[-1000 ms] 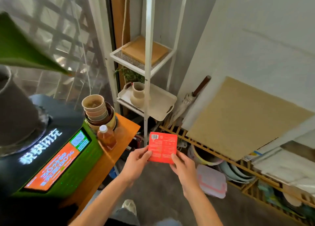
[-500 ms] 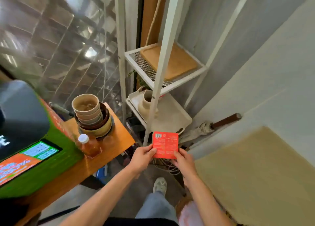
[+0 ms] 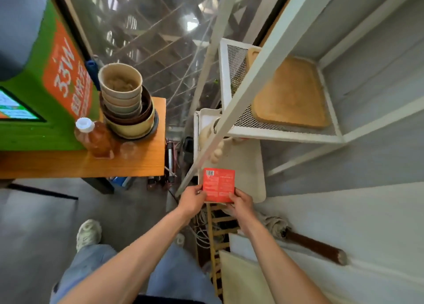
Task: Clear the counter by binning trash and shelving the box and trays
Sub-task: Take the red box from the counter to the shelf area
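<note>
A small red box [image 3: 219, 184] with a barcode and white print is held between both hands. My left hand [image 3: 192, 199] pinches its left edge and my right hand [image 3: 241, 201] pinches its lower right corner. The box hovers over the front edge of a cream tray [image 3: 250, 166] on the lower level of a white metal shelf rack [image 3: 250, 58]. A cream jug [image 3: 207, 131] stands on that tray, partly hidden by a rack post. A wooden tray [image 3: 291, 95] lies on the mesh shelf above.
Left of the rack stands an orange wooden counter [image 3: 137, 164] with a stack of bowls [image 3: 126, 104], an amber bottle [image 3: 96, 136] and a green machine [image 3: 46, 86]. A folded umbrella [image 3: 307, 241] leans on the wall at lower right. Cables and a wooden rack [image 3: 215, 232] lie on the floor.
I have stepped closer to the shelf rack and my view tilts further down. The red box, still in both hands, has moved forward over the cream tray's front edge.
</note>
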